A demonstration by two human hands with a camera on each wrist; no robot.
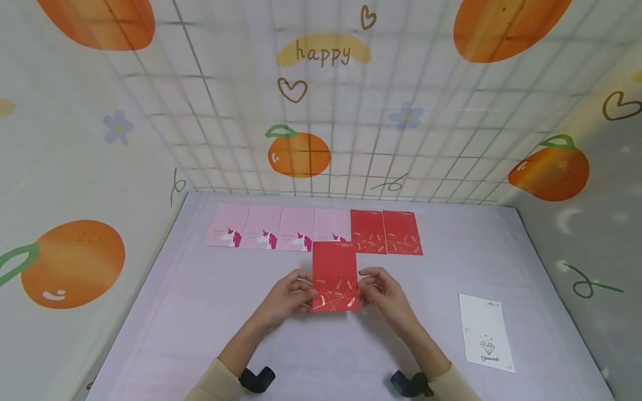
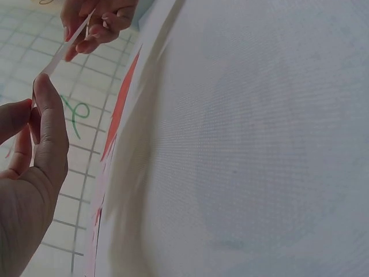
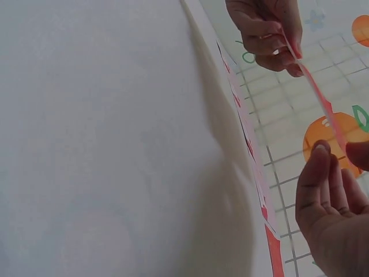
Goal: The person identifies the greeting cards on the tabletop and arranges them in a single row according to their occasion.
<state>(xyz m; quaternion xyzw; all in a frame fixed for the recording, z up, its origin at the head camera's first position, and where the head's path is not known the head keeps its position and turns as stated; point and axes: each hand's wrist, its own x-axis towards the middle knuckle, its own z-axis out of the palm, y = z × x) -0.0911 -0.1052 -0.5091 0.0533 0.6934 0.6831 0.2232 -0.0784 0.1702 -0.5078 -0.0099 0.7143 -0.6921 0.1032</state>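
A red card [image 1: 335, 275] with gold feather prints and lines is held up in front of me, above the table. At its left edge, my left hand [image 1: 286, 301] pinches it, with the thumb on the front face and fingers behind. My right hand [image 1: 386, 298] is at the opposite edge, its thumb and curled fingers on either side of the card's end. Seen almost edge-on in the right wrist view, the same red card [image 3: 317, 92] spans the space between both hands. The left wrist view also shows it as a thin strip.
Along the table's back lies a row of several pink cards [image 1: 261, 227] with unicorn prints, then two red cards [image 1: 403, 233]. A white card [image 1: 486, 331] with a diamond drawing lies at the right. Behind stands a wire grid [image 1: 241, 128] under printed cloth.
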